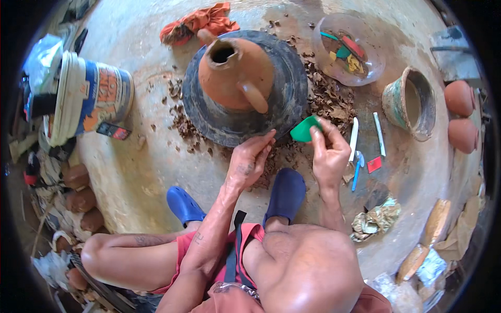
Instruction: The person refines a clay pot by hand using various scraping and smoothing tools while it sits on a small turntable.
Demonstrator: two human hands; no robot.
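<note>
Nearest on the floor (136, 175): our blue shoes (286, 194). Left hand (251, 159) is at the near edge of the wheel (209, 125), fingers curled; we can't tell if it grips anything. Our right hand (331, 148) is clamped on a green scraper (303, 130) (thin, flat) between thumb and fingers, just beside the wheel. Clay jug (235, 78) stands on the wheel, handle toward us. Brown scraps (330, 96) lie beside the wheel. Farther: clear bowl (374, 65) at right, orange cloth (206, 19) beyond the jug.

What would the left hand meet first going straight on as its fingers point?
Likely the black wheel: the tips of the left hand overlap its near rim in view, though depth and contact are unclear.
</note>
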